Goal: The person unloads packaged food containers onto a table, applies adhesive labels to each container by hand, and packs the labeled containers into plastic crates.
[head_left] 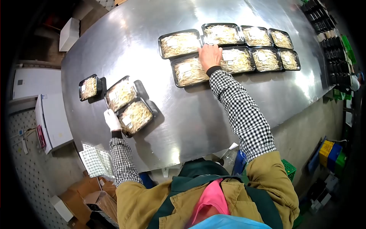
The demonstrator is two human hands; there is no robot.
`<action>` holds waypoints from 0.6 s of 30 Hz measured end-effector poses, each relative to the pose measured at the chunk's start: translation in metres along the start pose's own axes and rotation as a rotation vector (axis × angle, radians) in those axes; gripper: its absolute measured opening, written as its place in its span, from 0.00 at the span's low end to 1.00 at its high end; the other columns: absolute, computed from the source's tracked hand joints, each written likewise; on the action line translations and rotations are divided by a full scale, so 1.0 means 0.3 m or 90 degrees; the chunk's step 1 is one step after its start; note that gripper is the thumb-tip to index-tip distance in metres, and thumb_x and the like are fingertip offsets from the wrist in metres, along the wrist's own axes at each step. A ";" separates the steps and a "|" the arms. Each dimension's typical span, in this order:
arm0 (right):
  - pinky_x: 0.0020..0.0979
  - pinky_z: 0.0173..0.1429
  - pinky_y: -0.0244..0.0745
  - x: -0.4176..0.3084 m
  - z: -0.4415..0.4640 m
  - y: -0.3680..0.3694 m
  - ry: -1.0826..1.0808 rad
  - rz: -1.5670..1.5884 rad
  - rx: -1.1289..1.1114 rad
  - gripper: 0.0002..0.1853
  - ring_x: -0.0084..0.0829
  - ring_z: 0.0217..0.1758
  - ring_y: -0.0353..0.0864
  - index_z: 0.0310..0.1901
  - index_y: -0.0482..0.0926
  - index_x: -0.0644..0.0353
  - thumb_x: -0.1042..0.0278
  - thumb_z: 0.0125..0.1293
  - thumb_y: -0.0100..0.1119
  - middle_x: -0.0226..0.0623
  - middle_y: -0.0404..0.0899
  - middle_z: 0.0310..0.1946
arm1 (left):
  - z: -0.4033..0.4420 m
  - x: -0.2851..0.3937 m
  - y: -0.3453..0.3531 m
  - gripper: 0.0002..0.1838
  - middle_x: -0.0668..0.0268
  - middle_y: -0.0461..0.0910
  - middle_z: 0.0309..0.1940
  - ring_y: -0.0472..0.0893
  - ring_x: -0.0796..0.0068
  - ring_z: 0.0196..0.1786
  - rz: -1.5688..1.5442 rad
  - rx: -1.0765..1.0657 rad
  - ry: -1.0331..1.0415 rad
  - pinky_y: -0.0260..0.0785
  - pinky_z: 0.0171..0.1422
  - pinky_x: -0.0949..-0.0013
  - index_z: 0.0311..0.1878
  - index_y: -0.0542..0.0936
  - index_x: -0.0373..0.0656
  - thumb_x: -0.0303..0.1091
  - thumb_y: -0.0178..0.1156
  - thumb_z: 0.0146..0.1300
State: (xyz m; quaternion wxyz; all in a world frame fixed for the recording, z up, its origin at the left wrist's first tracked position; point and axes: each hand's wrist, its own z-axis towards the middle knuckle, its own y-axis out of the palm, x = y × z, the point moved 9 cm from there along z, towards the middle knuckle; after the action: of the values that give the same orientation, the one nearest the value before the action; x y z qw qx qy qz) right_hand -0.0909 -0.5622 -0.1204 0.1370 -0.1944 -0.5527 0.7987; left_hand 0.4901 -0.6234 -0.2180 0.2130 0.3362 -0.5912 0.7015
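Note:
Black plastic trays of bean sprouts with white labels are spread over a metal table. My left hand (111,120), in a white glove, grips the near-left edges of two side-by-side trays, an upper bean sprout tray (121,94) and a lower bean sprout tray (135,116). My bare right hand (210,56) has its fingers bent down over the rims where several trays meet, between a near bean sprout tray (189,71) and another bean sprout tray (237,60). Its fingertips are partly hidden.
Two rows of trays run to the right, ending at a small bean sprout tray (289,60). A single bean sprout tray (89,87) sits at the left of the metal table (183,126). A label sheet (95,158) hangs at the front-left edge. Stacked black trays (324,34) stand at the right.

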 end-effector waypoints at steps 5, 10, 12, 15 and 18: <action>0.41 0.41 0.70 -0.024 0.041 -0.006 -0.081 0.006 -0.010 0.25 0.37 0.36 0.77 0.24 0.81 0.59 0.42 0.60 0.51 0.37 0.80 0.22 | -0.170 0.026 -0.067 0.18 0.57 0.77 0.38 0.74 0.69 0.40 -0.028 -0.045 -0.027 0.66 0.49 0.68 0.45 0.73 0.32 0.40 0.45 0.69; 0.38 0.37 0.75 -0.024 0.094 0.113 0.103 0.141 -0.268 0.18 0.38 0.37 0.83 0.32 0.83 0.57 0.51 0.58 0.51 0.43 0.82 0.30 | -0.141 0.041 -0.064 0.22 0.52 0.78 0.33 0.76 0.63 0.36 0.144 -0.003 0.038 0.67 0.45 0.65 0.37 0.75 0.29 0.43 0.44 0.67; 0.45 0.40 0.75 -0.089 0.051 0.202 -0.025 0.204 -0.295 0.15 0.43 0.33 0.81 0.32 0.81 0.55 0.53 0.58 0.51 0.39 0.81 0.29 | -0.147 0.105 -0.052 0.22 0.52 0.79 0.28 0.75 0.63 0.31 0.052 -0.071 -0.020 0.69 0.41 0.63 0.32 0.77 0.28 0.41 0.44 0.66; 0.48 0.36 0.71 -0.078 -0.130 -0.020 0.103 0.281 -0.128 0.16 0.46 0.28 0.79 0.35 0.75 0.59 0.53 0.57 0.46 0.47 0.77 0.21 | -0.122 0.041 -0.062 0.21 0.48 0.80 0.30 0.77 0.62 0.29 -0.016 -0.066 -0.034 0.69 0.36 0.60 0.32 0.78 0.28 0.40 0.46 0.64; 0.49 0.27 0.68 0.062 -0.400 -0.267 0.021 0.340 -0.029 0.13 0.49 0.19 0.75 0.29 0.68 0.59 0.57 0.58 0.46 0.47 0.74 0.16 | -0.072 0.136 -0.077 0.18 0.43 0.78 0.32 0.78 0.52 0.32 0.192 -0.092 0.116 0.70 0.37 0.58 0.33 0.75 0.26 0.37 0.48 0.65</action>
State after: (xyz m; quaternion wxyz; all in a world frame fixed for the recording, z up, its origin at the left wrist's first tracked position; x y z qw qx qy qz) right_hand -0.0517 -0.4264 -0.0860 -0.0737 -0.3492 -0.4974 0.7908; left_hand 0.4736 -0.6016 -0.1743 0.1818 0.1628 -0.6621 0.7086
